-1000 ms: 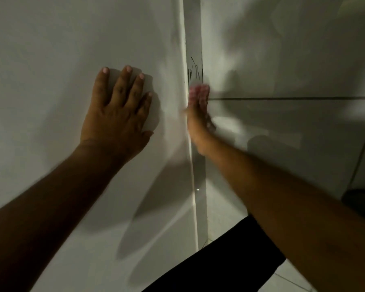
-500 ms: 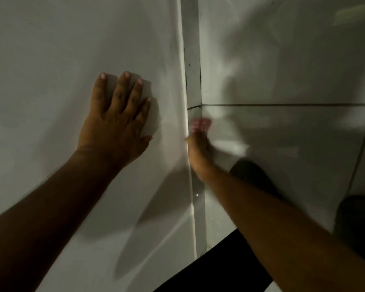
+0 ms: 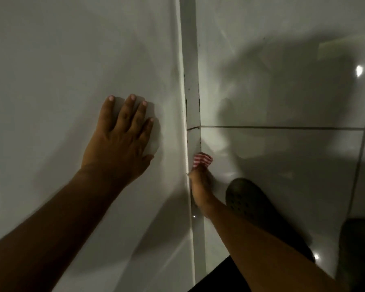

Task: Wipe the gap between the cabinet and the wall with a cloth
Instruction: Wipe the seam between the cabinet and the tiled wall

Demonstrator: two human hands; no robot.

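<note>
A white cabinet side (image 3: pixel 72 70) fills the left half of the view. Beside it runs a narrow grey gap strip (image 3: pixel 191 81) down to the tiled floor. My left hand (image 3: pixel 120 142) lies flat and open against the cabinet panel. My right hand (image 3: pixel 200 184) is edge-on in the gap, low down, shut on a red-and-white striped cloth (image 3: pixel 201 162) that sticks out beyond the fingers and presses against the strip. The fingers of that hand are mostly hidden by the cloth.
Glossy white floor tiles (image 3: pixel 282 91) with dark grout lines lie to the right of the gap. A dark perforated clog (image 3: pixel 251 203) stands close to my right forearm. Another dark shape (image 3: pixel 358 249) sits at the lower right edge.
My right hand has slid down the gap with the cloth, from above the grout line to below it. The view has tilted down, and the left hand stays flat on the cabinet.
</note>
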